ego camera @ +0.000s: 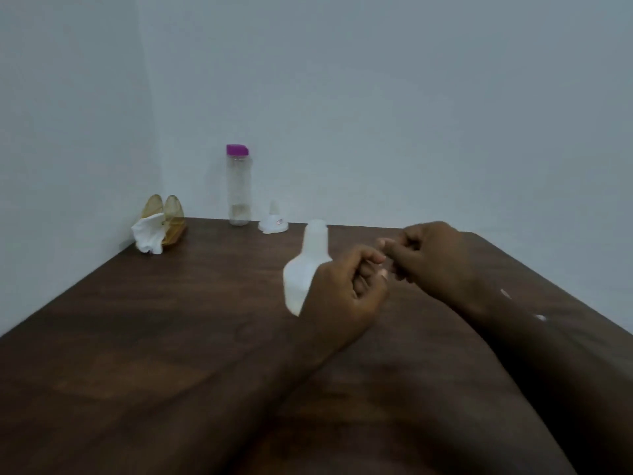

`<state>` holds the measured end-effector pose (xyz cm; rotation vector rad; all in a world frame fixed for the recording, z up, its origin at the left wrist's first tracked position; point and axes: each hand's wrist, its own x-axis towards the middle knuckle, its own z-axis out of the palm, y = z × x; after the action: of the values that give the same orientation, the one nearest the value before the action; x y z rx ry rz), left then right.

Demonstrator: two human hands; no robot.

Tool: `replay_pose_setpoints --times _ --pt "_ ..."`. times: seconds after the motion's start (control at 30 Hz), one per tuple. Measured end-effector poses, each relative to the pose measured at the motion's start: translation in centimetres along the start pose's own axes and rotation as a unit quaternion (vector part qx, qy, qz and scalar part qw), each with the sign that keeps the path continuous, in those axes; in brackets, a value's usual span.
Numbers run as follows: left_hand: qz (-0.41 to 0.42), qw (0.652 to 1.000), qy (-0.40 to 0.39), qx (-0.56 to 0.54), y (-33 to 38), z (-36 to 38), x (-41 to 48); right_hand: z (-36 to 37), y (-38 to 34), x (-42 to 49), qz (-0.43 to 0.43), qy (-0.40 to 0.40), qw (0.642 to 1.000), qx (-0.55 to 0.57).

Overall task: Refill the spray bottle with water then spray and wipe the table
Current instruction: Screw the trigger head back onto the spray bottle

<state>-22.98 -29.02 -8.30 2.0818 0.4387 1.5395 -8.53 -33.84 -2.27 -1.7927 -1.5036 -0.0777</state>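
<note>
Wooden table point(171, 320): two bottles, one spray head point(273, 225), one napkin holder point(164, 217).

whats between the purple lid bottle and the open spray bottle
In the head view, the white spray head lies between the purple-lidded bottle and the open spray bottle.

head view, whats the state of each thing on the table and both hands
spray bottle: upright, top off, neck open
spray top: off the bottle, lying on the table near the wall
water bottle: upright, purple lid on, nearly empty
napkins: in their holder, spilling out in front
left hand: fingers curled, beside the spray bottle
right hand: fingers curled, holding nothing visible
</note>
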Motion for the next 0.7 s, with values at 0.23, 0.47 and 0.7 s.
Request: replay_pose_setpoints --times 0.23,0.47,0.7 --pt "-0.189 0.962 -0.192 0.046 -1.6 8.2 1.5 -0.5 11.2 -0.8 0.109 0.070 0.989 -0.076" --pt "-0.322 0.928 -0.177 -0.063 -3.2 8.8 1.0 -0.5 15.6 -0.7 0.236 -0.028 0.953 -0.190" --pt "-0.304 0.933 -0.167 -0.095 -3.2 9.1 0.9 -0.2 16.9 -0.2 0.257 -0.043 0.944 -0.202"
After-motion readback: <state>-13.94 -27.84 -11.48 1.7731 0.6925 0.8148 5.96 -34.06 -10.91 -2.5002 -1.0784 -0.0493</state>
